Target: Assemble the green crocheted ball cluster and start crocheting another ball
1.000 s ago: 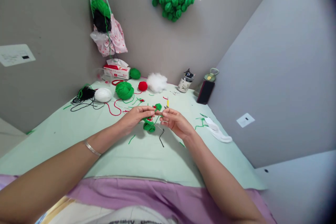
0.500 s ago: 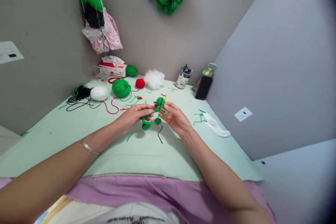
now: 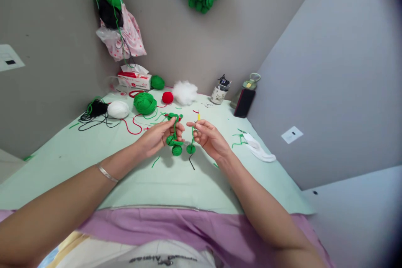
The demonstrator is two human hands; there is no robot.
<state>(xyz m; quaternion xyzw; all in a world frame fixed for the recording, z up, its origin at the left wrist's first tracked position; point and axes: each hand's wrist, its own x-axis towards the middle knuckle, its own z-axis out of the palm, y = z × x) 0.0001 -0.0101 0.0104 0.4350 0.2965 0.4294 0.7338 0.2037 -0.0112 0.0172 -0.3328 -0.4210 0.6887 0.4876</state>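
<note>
My left hand (image 3: 158, 137) is closed on a green crocheted piece (image 3: 172, 116) with red and white bits at its edge. Round green crocheted balls (image 3: 177, 150) dangle below those fingers. With thumb and forefinger, my right hand (image 3: 212, 139) pinches a thin green crocheted cord (image 3: 192, 134); a small dark-lined green ball (image 3: 191, 149) hangs from it. A gap separates the two hands. Just beyond my right fingertips is a yellow-handled tool (image 3: 198, 116), its kind too small to tell. A short dark yarn strand (image 3: 191, 162) lies beneath.
Behind the hands lie a green yarn ball (image 3: 145, 103), a white one (image 3: 118, 109), a red one (image 3: 167, 97) and white stuffing (image 3: 185, 93). A jar (image 3: 220, 93), a phone (image 3: 245, 103) and a bottle (image 3: 251, 81) stand at the back right. Red-handled scissors (image 3: 136, 93) rest near the tissue box (image 3: 135, 79).
My hands have moved apart slightly. The upper green piece went left with my left hand, and the small ball on its cord now hangs lower from my right fingers.
</note>
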